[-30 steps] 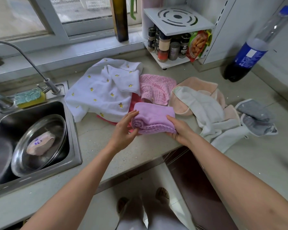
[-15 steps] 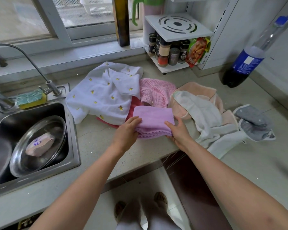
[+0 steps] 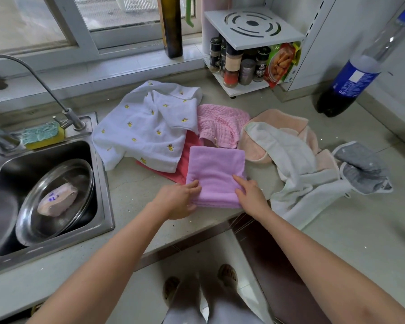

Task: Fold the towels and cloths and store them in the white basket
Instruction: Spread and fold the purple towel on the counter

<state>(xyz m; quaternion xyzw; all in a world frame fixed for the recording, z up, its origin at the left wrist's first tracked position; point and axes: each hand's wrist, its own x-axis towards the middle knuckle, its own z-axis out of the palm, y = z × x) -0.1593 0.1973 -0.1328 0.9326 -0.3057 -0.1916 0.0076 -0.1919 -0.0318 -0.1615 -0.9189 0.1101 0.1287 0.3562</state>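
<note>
Folded towel (image 3: pixel 216 174) is plain lilac. At its 11 o'clock there's a white cloth (image 3: pixel 147 127) dotted with little yellow bananas, a textured pink one (image 3: pixel 221 123) at 12, grey cloth (image 3: pixel 362 169) at 3.

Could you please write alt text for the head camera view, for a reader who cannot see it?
Both hands, left hand and right hand, press flat on a folded lilac terry towel at the front edge of a speckled stone counter, with unfolded cloths heaped behind it and a steel sink at left.

I've set the folded purple towel (image 3: pixel 215 175) flat by the red cloth (image 3: pixel 187 160); my left hand (image 3: pixel 177 202) and right hand (image 3: pixel 249 195) now press its top.
</note>
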